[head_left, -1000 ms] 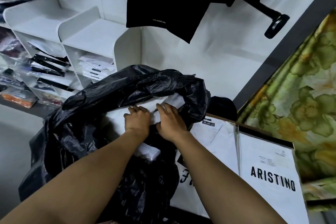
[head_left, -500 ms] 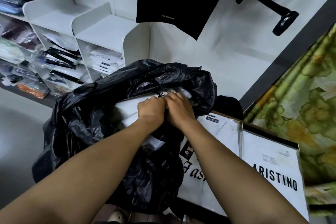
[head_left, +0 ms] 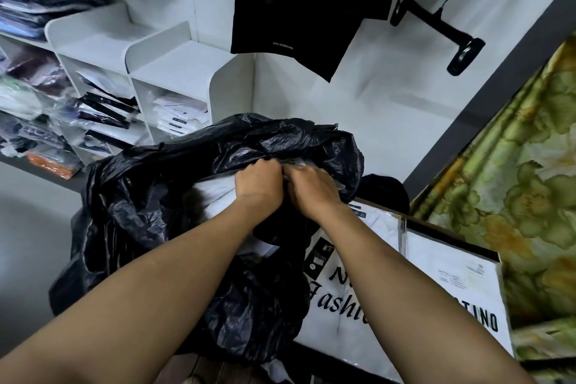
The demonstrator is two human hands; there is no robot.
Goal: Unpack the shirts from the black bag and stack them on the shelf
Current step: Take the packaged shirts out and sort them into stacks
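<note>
We are facing the shelf (head_left: 174,72), sitting up and left of the black bag (head_left: 149,215), while the shirt pack (head_left: 215,193) is lying in the bag's open mouth — our fingers are curling round its far edge, left hand (head_left: 257,182) nearer the shelf, right hand (head_left: 311,188) touching it.

White rounded-corner shelving unit (head_left: 174,72) stands up-left of the grip (head_left: 284,172), against the plain white wall (head_left: 358,109) beyond it. Smooth grey floor (head_left: 31,227) lies to the grip's left; a dark grey slanting strip (head_left: 498,72) and green floral curtain (head_left: 514,184) lie to its right.
</note>
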